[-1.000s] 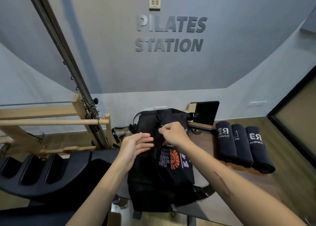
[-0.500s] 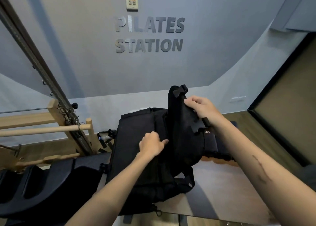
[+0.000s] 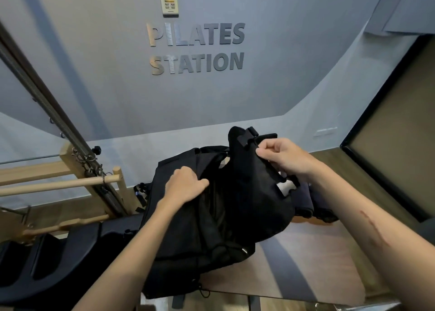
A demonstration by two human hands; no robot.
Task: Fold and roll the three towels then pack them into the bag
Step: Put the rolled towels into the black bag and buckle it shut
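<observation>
A black backpack (image 3: 188,235) lies on the wooden platform (image 3: 306,263) in front of me. Its top flap (image 3: 256,193) is lifted up and to the right, with my right hand (image 3: 284,156) pinching the flap's upper edge near a buckle. My left hand (image 3: 184,186) grips the rim of the bag's dark opening on the left side. The rolled dark towels (image 3: 313,201) lie on the platform to the right, mostly hidden behind the raised flap and my right forearm.
A black padded pilates arc (image 3: 47,263) sits at the lower left. Behind it stand a wooden frame with dowel bars (image 3: 70,181) and a slanting metal spring (image 3: 47,103). A grey wall with lettering rises behind, and a dark framed panel (image 3: 395,150) is at right.
My right hand unclipped the flap and swung it up to the right, covering the towels. My left hand moved from the strap to the opening's rim. The view shifted.
</observation>
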